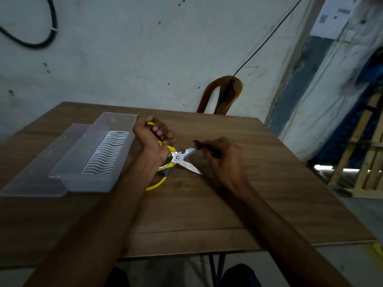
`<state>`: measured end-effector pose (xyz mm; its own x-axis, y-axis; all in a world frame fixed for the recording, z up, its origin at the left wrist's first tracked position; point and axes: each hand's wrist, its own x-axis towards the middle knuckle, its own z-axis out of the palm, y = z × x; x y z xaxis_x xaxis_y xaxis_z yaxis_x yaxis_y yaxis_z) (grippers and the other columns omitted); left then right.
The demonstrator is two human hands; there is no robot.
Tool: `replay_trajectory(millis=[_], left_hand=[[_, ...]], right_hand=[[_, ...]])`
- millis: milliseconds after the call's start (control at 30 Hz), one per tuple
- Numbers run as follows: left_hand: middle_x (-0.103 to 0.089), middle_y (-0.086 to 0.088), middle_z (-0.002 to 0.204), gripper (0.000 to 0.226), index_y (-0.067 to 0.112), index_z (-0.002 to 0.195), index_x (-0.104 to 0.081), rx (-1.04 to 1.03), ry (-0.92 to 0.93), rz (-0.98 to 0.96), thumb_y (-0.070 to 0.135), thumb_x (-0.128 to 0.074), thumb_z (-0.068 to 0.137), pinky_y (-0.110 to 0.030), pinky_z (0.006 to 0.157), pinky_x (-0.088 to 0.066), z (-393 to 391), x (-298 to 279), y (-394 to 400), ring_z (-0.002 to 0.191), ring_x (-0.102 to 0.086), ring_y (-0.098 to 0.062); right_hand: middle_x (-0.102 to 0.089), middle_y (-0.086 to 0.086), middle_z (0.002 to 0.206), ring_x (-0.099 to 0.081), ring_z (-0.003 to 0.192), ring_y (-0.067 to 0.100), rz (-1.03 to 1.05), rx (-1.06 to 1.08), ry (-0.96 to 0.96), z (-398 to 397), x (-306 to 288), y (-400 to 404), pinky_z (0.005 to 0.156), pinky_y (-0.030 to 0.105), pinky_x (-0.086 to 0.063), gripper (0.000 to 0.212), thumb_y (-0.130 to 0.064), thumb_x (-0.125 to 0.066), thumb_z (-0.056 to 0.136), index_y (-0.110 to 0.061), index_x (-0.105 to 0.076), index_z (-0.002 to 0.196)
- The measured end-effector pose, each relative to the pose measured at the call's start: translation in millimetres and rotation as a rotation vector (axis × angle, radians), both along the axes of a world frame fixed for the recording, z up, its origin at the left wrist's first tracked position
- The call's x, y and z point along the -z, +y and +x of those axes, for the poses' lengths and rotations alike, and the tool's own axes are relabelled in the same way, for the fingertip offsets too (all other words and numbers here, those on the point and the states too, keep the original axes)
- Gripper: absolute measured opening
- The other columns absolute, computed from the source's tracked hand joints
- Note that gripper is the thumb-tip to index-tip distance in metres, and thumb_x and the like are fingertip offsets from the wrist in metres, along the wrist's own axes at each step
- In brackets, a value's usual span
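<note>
Yellow-handled kitchen scissors (182, 160) lie spread apart over the middle of the wooden table (207, 204). My left hand (153, 137) grips the upper yellow handle with its fingers curled round it. The lower handle loop rests on the table beside my left wrist. My right hand (221, 156) pinches a small dark reddish thing (198, 144) at the tip of the upper blade. What that thing is cannot be made out.
A clear plastic container (116, 129) with a white slotted insert (105, 153) stands at the left, resting on its clear lid (31, 183). A brown plastic chair (221, 94) stands behind the table's far edge. Wooden frames are at the right.
</note>
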<state>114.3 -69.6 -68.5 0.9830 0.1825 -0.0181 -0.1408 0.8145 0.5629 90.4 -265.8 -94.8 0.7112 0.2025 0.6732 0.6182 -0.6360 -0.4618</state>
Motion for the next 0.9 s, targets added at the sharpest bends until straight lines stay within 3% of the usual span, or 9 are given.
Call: replay_trajectory(millis=[67,100,300,433,533,600,700,800,900], left_hand=[[-0.021,0.003,0.048,0.034,0.02,0.052,-0.028,0.002,-0.009,0.003,0.03,-0.036,0.083,-0.02,0.05,-0.007,-1,1,-4,0.045,-0.011,-0.013],[-0.021,0.003,0.048,0.034,0.019,0.052,-0.028,0.004,-0.016,0.001,0.03,-0.035,0.084,-0.02,0.05,-0.008,0,1,-6,0.045,-0.012,-0.013],[-0.018,0.003,0.052,0.027,0.02,0.057,-0.025,0.025,-0.054,-0.029,0.031,-0.042,0.074,-0.02,0.051,-0.007,-1,2,-9,0.048,-0.008,-0.012],[-0.019,0.003,0.051,0.03,0.019,0.056,-0.027,0.008,-0.022,-0.03,0.03,-0.037,0.082,-0.021,0.051,-0.007,1,5,-9,0.049,-0.009,-0.013],[-0.02,0.003,0.051,0.026,0.019,0.053,-0.028,-0.009,-0.008,-0.056,0.03,-0.043,0.072,-0.019,0.051,-0.01,1,4,-8,0.048,-0.01,-0.012],[-0.02,0.003,0.051,0.024,0.019,0.054,-0.027,-0.015,-0.009,-0.075,0.03,-0.045,0.065,-0.018,0.05,-0.011,2,4,-6,0.048,-0.01,-0.012],[-0.018,0.003,0.052,0.024,0.02,0.056,-0.026,-0.005,-0.015,-0.059,0.031,-0.046,0.065,-0.018,0.05,-0.011,2,6,-7,0.049,-0.009,-0.012],[-0.018,0.003,0.053,0.024,0.019,0.056,-0.026,-0.005,-0.019,-0.052,0.031,-0.046,0.064,-0.019,0.049,-0.011,2,7,-7,0.049,-0.01,-0.012],[-0.02,0.003,0.051,0.024,0.019,0.055,-0.027,-0.016,-0.019,-0.066,0.031,-0.046,0.063,-0.019,0.051,-0.01,3,7,-2,0.049,-0.01,-0.012]], right_hand=[[-0.069,-0.006,0.089,-0.067,0.08,0.01,0.082,0.109,0.013,3,-1,-14,0.077,0.039,-0.058,0.023,-0.019,-0.07,0.092,-0.025,-0.077,0.113],[-0.069,-0.006,0.09,-0.067,0.081,0.011,0.103,0.097,0.006,0,0,-14,0.077,0.04,-0.058,0.022,-0.02,-0.069,0.093,-0.023,-0.076,0.113],[-0.065,0.006,0.088,-0.06,0.072,0.012,-0.075,-0.069,-0.121,-15,7,28,0.066,0.024,-0.049,0.021,-0.016,-0.071,0.091,-0.011,-0.078,0.11],[-0.064,0.008,0.086,-0.056,0.068,0.012,-0.057,0.07,-0.1,-2,8,16,0.064,0.025,-0.048,0.019,-0.01,-0.073,0.089,-0.007,-0.079,0.107],[-0.066,0.008,0.087,-0.055,0.069,0.008,0.062,0.223,-0.096,1,4,7,0.067,0.026,-0.051,0.02,-0.008,-0.073,0.087,-0.008,-0.079,0.107],[-0.066,0.009,0.089,-0.058,0.072,0.01,0.081,0.171,-0.146,-8,1,9,0.067,0.02,-0.05,0.022,-0.008,-0.073,0.088,-0.007,-0.077,0.11],[-0.064,0.009,0.088,-0.058,0.073,0.012,-0.047,-0.033,-0.152,-20,6,20,0.067,0.017,-0.043,0.021,-0.008,-0.074,0.088,-0.006,-0.077,0.109],[-0.063,0.01,0.086,-0.056,0.069,0.012,-0.061,-0.018,-0.105,-9,9,18,0.066,0.017,-0.042,0.022,-0.007,-0.074,0.087,-0.009,-0.078,0.108],[-0.066,0.009,0.089,-0.058,0.073,0.012,0.042,0.182,-0.06,2,5,0,0.071,0.031,-0.056,0.021,-0.009,-0.072,0.09,-0.008,-0.077,0.111]])
